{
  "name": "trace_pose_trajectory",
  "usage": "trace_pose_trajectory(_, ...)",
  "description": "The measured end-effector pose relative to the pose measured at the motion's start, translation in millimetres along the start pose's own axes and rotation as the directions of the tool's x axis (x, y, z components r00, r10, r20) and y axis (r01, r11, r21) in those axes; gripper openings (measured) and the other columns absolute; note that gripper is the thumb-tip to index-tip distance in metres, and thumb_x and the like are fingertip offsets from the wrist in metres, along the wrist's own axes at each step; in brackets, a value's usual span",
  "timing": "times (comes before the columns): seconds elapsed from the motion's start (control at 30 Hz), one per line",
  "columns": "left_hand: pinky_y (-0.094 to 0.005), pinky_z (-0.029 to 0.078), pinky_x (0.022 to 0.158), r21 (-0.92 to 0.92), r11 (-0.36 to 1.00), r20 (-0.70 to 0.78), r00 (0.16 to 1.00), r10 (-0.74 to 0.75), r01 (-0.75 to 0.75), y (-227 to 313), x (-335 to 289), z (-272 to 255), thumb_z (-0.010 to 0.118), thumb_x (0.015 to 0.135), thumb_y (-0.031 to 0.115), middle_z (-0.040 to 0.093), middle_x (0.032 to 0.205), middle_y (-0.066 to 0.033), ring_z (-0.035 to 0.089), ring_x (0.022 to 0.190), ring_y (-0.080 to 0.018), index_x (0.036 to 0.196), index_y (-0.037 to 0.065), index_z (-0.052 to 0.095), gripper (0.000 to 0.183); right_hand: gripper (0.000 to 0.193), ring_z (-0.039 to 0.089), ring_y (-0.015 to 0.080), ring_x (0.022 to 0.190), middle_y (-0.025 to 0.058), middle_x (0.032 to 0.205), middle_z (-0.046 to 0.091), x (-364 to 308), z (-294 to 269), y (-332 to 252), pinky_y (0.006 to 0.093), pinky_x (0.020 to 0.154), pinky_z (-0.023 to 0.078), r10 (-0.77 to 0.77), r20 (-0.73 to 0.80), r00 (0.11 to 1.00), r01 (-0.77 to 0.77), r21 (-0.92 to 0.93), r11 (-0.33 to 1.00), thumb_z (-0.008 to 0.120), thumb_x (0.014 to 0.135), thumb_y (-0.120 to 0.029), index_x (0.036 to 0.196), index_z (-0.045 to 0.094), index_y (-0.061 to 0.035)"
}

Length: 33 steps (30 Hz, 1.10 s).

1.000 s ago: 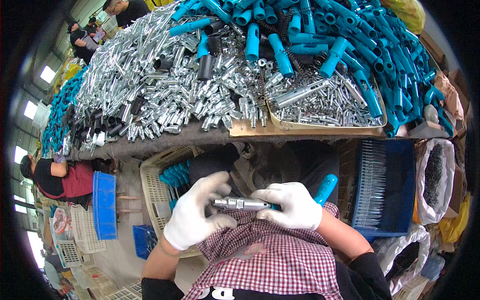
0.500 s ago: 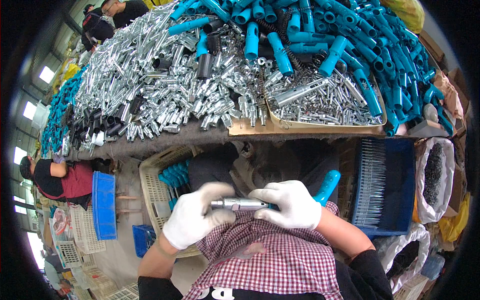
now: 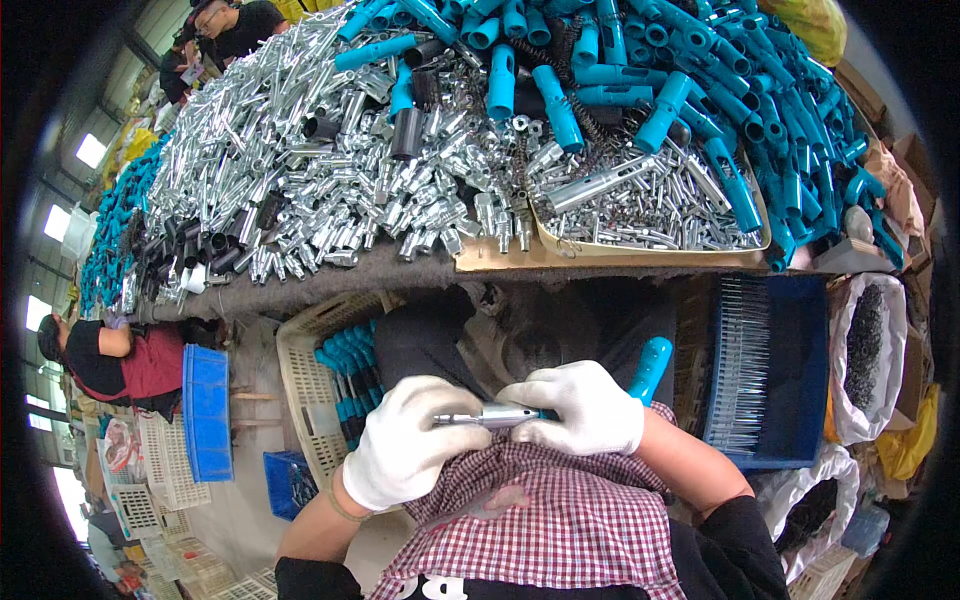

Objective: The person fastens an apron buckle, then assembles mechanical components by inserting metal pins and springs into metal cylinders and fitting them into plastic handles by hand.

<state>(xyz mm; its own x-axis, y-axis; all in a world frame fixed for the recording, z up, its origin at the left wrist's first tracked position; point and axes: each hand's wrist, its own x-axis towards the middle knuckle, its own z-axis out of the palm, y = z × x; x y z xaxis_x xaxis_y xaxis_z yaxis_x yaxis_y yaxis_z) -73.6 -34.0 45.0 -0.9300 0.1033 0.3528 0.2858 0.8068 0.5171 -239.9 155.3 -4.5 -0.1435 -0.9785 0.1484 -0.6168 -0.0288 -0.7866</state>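
Note:
Just above my lap lies a hand tool with a silver metal barrel (image 3: 508, 414), held level. Its curved teal handle (image 3: 652, 368) sticks out past my right hand, slanting up to the right. My right hand (image 3: 582, 408), in a white glove, is closed round the tool's middle, where a bit of teal shows between the fingers. My left hand (image 3: 402, 442), gloved too and slightly blurred, is closed on the barrel's left end. A narrow stepped metal tip (image 3: 455, 419) shows between its fingers and thumb. The palm sides of both hands are hidden.
Ahead, a table bears heaped silver metal fittings (image 3: 330, 170), teal tubes (image 3: 665, 110) and a shallow tray (image 3: 650, 256) of small pins. A cream basket (image 3: 300, 385) with teal-handled tools stands left, a blue crate (image 3: 815, 400) of metal rods right. Co-workers are at far left.
My left hand has moved slightly right along the barrel and now covers more of its left end. My right hand and the teal handle have hardly moved.

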Motion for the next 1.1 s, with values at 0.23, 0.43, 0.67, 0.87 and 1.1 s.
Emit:
trace_pose_trajectory(0.23,-0.0349,0.054,0.065,-0.321,0.828,-0.005,0.873,-0.487,0.460,9.2,-5.5,13.9,0.075,0.075,0.018,0.066,0.079,-0.0086,0.065,0.069,-0.0296,0.104,0.001,0.067,0.035,0.046,0.068,0.0323,0.081,0.0158,0.091,0.070,0.1,9.2,8.8,0.0396,0.071,0.054,0.003,-0.007,1.000,-0.003,0.003,1.000,0.068,0.085,-0.044,0.110,0.069,-0.0064)
trace_pose_trajectory(0.43,-0.0332,0.052,0.060,-0.027,0.982,0.054,0.981,0.187,-0.186,-5.2,9.4,0.2,0.070,0.071,0.018,0.067,0.085,-0.0082,0.065,0.069,-0.0255,0.097,0.006,0.069,0.029,0.045,0.070,0.0306,0.086,0.0181,0.092,0.070,7.1,-4.3,29.1,0.0381,0.074,0.053,-0.109,0.294,0.950,-0.057,0.502,0.863,0.066,0.088,-0.043,0.105,0.070,-0.0014)
trace_pose_trajectory(0.67,-0.0347,0.052,0.056,-0.226,0.934,-0.033,0.956,-0.293,0.278,5.2,-0.8,9.9,0.079,0.075,0.021,0.065,0.077,-0.0095,0.065,0.061,-0.0272,0.099,0.003,0.067,0.032,0.044,0.068,0.0308,0.074,0.0137,0.082,0.069,2.9,-4.0,6.3,0.0389,0.065,0.053,-0.067,-0.013,0.998,0.068,0.156,0.985,0.067,0.086,-0.047,0.099,0.070,-0.0050)
trace_pose_trajectory(0.87,-0.0334,0.052,0.055,-0.076,0.977,0.034,0.978,0.203,-0.200,-8.3,13.7,-7.5,0.075,0.072,0.018,0.065,0.086,-0.0103,0.065,0.065,-0.0251,0.097,0.008,0.069,0.028,0.043,0.064,0.0141,0.069,0.0070,0.074,0.065,3.3,-4.6,12.9,0.0305,0.063,0.050,-0.040,0.233,0.972,-0.105,0.576,0.811,0.067,0.090,-0.041,0.102,0.069,-0.0002)
trace_pose_trajectory(1.1,-0.0343,0.051,0.052,-0.193,0.981,0.066,0.998,-0.013,0.025,5.2,5.9,-1.2,0.077,0.076,0.018,0.065,0.075,-0.0079,0.065,0.060,-0.0250,0.104,0.008,0.067,0.032,0.040,0.062,0.0158,0.062,0.0045,0.069,0.063,9.9,-8.6,10.2,0.0335,0.059,0.049,-0.077,0.258,0.963,-0.089,0.575,0.813,0.068,0.089,-0.042,0.086,0.067,-0.0022)
